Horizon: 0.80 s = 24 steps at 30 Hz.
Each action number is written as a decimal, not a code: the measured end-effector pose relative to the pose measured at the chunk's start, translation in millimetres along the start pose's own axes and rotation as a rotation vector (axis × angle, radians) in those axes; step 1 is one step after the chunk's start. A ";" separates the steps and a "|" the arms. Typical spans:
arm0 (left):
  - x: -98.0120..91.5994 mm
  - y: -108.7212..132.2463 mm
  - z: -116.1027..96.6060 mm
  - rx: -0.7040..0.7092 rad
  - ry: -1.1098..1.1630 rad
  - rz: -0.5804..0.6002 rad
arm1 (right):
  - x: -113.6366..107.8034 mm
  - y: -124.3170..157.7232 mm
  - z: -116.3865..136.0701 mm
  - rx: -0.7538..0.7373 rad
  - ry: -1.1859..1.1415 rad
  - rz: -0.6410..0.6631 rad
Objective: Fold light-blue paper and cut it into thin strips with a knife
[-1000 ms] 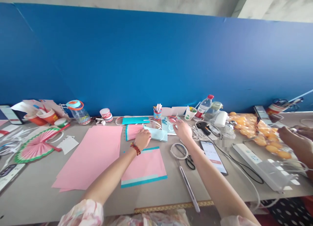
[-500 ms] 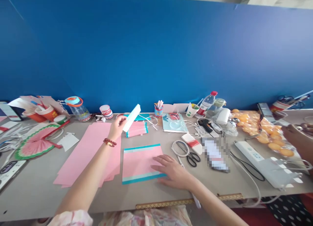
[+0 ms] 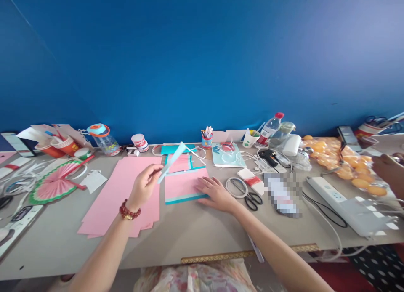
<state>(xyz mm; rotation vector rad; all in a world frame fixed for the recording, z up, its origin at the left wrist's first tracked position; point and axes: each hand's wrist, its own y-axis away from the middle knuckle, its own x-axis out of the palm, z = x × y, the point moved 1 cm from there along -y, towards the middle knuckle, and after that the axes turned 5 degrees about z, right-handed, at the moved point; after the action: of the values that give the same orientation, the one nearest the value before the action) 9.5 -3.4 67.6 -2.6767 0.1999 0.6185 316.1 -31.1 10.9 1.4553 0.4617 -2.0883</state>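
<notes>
Pale blue and thin, the paper strip (image 3: 172, 162) slanted upward from your left hand (image 3: 145, 186), pinched in its fingertips above the tabletop (image 3: 176, 233) at mid-frame. Your right hand (image 3: 217, 195) lay flat, fingers spread, on 1 blue-edged pink sheet (image 3: 181, 187) near the centre. Plain pink sheets (image 3: 116, 199) lay centre-left; black-handled scissors (image 3: 252, 197) rested centre-right.

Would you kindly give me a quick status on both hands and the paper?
Left hand gripping light-blue strip, held up. Right hand flat on blue-edged pink sheet. Scissors on table, right of that hand.
</notes>
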 end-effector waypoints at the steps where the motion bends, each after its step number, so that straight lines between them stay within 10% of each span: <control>1: 4.4 8.2 -1.1 -0.021 0.014 0.028 | -3.0 5.3 4.2 0.006 -0.029 -0.029; 8: 66.6 59.3 -10.1 -0.315 0.511 0.072 | -9.3 48.8 64.4 0.201 -0.618 -0.288; 13: 109.3 77.3 -32.3 -0.478 0.903 0.059 | 5.3 51.6 95.3 0.094 -0.362 -0.621; 24: 132.0 116.3 -34.7 -0.575 1.062 0.035 | 25.9 70.4 93.6 0.022 -0.222 -0.539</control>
<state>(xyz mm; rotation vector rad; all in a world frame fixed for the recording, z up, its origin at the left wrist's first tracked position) 115.3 -130.5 -1.7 -3.2660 0.3831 -0.9396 282.5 -145.6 22.1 1.1765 0.8129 -2.6415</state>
